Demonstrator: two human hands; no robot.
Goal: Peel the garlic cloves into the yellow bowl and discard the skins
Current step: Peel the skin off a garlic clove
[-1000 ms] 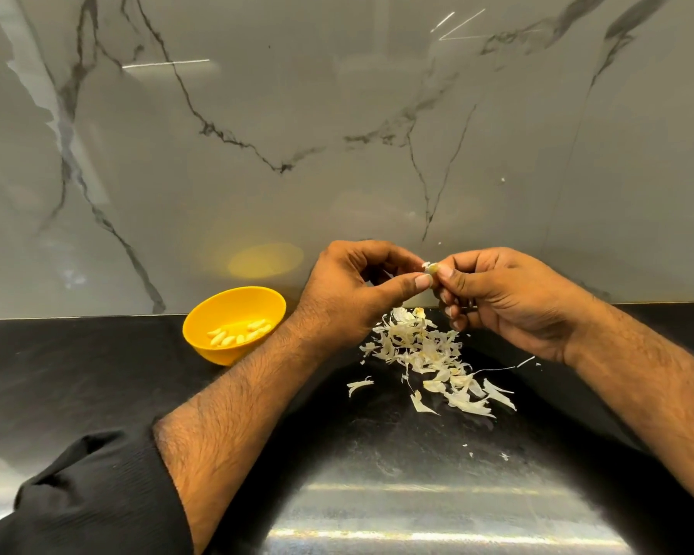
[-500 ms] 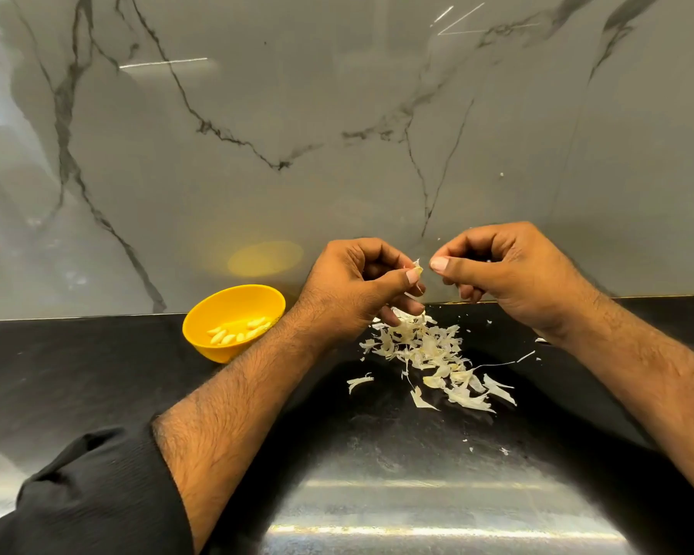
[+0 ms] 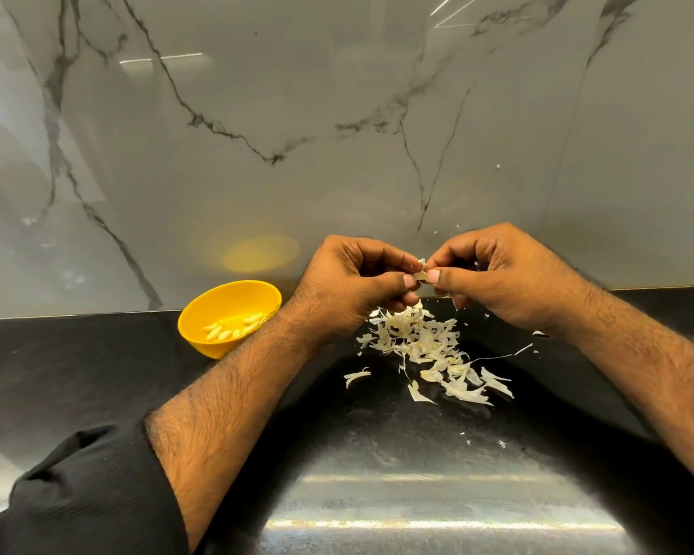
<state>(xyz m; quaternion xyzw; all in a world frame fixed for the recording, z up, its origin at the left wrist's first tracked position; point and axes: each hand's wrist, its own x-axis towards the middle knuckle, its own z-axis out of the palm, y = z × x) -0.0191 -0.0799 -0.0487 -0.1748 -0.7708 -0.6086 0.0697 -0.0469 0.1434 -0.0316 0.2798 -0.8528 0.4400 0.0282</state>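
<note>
Both hands meet above the pile of skins (image 3: 425,346) on the dark counter (image 3: 377,434). The left hand (image 3: 353,290) and right hand (image 3: 497,282) each pinch the garlic clove (image 3: 420,274) between thumb and curled fingers. Best to hold the clove steady on the left and pull the skin rightward in small strips, then drop the clove into the yellow bowl (image 3: 217,302) at far left.
</note>
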